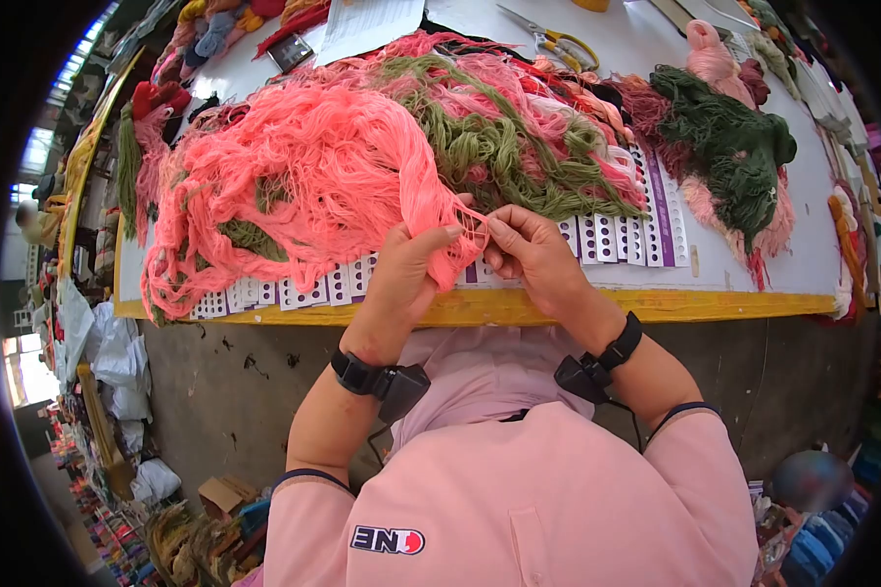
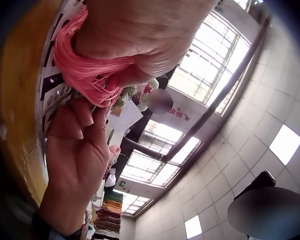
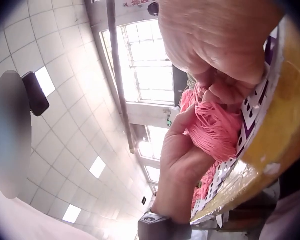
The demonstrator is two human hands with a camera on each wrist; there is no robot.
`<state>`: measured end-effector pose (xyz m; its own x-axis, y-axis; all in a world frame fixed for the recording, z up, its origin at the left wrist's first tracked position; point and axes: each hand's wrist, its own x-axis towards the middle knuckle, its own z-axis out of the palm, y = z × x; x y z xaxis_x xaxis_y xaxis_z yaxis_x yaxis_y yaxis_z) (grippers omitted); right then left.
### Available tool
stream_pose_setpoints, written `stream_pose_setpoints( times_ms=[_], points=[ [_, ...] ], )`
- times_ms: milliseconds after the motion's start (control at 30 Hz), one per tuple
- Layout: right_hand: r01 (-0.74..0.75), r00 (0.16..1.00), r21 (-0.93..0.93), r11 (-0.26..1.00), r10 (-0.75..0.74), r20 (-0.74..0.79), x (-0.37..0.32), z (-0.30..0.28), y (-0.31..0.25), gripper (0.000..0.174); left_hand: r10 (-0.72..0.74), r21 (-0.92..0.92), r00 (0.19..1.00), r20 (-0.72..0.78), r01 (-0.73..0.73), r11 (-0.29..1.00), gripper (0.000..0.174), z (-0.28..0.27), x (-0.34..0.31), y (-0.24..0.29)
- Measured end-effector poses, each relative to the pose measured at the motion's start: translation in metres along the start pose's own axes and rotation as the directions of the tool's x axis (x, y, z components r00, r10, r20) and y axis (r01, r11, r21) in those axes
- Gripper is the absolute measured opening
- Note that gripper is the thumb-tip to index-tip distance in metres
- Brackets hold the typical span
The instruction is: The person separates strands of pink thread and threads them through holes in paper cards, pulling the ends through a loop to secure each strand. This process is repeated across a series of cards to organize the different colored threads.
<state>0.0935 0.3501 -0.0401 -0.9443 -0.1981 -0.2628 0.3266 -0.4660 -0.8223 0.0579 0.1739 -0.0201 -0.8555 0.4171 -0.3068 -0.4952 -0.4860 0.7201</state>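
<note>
A big loose skein of coral-pink yarn spreads over the table's near side, its end drawn down to my hands. My left hand grips the gathered end, thumb across the top; the bundled pink strands bulge out of it in the right wrist view. Just beside it, my right hand pinches a few thin strands at the skein's edge between thumb and fingers. Some strands stretch between the two hands. Olive-green yarn lies tangled with pink behind them.
White cards with punched holes line the table's near side beneath the yarn. The table's yellow edge runs close below my wrists. Dark green yarn lies at right. Yellow-handled scissors and a paper sheet lie at the back.
</note>
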Motion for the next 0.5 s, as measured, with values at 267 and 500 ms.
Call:
stream_pose_setpoints(
  times_ms=[267, 500],
  points=[
    [0.008, 1.0, -0.095, 0.995, -0.009, -0.014, -0.0013, 0.0039, 0.0011, 0.014, -0.009, 0.031, 1.0, 0.029, 0.008, 0.999, 0.045, 0.0017, 0.0014, -0.0034],
    [0.045, 0.999, -0.163, 0.986, -0.044, 0.008, -0.0039, 0.0034, -0.0002, 0.015, -0.012, 0.029, 0.999, 0.03, 0.011, 1.0, 0.043, 0.0004, 0.0021, -0.0032]
  ],
)
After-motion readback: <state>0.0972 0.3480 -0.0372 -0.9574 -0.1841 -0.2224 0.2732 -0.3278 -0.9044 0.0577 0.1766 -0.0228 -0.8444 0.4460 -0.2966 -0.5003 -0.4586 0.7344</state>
